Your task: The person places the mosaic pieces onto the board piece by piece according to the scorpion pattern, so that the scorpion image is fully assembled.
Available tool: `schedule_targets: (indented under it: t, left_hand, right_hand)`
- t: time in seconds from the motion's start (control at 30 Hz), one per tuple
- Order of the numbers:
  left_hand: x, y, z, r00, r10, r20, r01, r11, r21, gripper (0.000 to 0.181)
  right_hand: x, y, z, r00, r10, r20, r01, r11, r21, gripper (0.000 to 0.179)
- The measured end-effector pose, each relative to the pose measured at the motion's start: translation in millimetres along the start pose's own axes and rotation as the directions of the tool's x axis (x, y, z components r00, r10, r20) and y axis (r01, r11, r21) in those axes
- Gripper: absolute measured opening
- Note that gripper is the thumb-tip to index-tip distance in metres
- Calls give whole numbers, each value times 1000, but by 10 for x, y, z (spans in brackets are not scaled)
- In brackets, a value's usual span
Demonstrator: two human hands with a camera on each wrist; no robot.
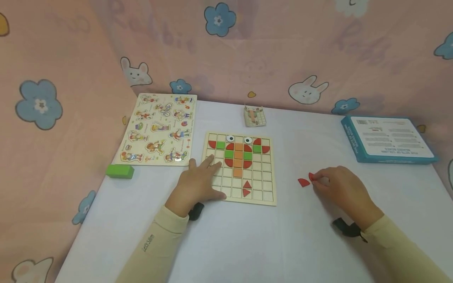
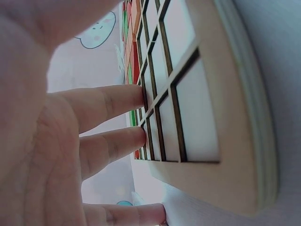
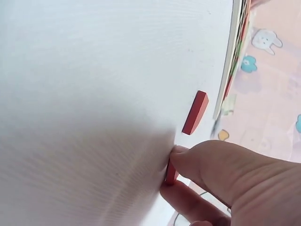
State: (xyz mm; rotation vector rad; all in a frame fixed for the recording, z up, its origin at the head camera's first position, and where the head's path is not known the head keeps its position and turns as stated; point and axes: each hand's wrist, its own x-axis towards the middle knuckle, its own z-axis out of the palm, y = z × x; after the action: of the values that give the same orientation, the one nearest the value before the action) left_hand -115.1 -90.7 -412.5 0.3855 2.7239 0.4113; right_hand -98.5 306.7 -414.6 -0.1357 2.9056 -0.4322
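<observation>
In the head view a wooden grid board (image 1: pixel 262 192) lies mid-table, with red, green and orange tiles and two eye tiles set in its upper cells. Two red triangle tiles (image 1: pixel 246 188) sit lower on it. My left hand (image 1: pixel 198 182) rests on the board's left side, fingers spread; the left wrist view shows fingertips (image 2: pixel 136 96) touching the grid. To the right of the board, my right hand (image 1: pixel 341 188) pinches a red quarter-circle tile (image 3: pixel 171 173) between thumb and finger at the table surface. A second red quarter-circle tile (image 1: pixel 303 182) lies just beside it.
A wooden picture puzzle board (image 1: pixel 161 147) lies at the back left, with a green block (image 1: pixel 120 171) by its lower corner. A small creased picture card (image 1: pixel 255 116) lies behind the grid board. At the far right is a teal-edged box (image 1: pixel 389 139).
</observation>
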Motion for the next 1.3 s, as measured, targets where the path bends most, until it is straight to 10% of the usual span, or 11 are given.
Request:
schedule_targets:
  t: [1.3]
  left_hand:
    - [17,-1,10,1000,-6,4,6,1000,-3,100]
  right_hand:
    - [161,-58,-43,998,-57,-18,56,995,-86,34]
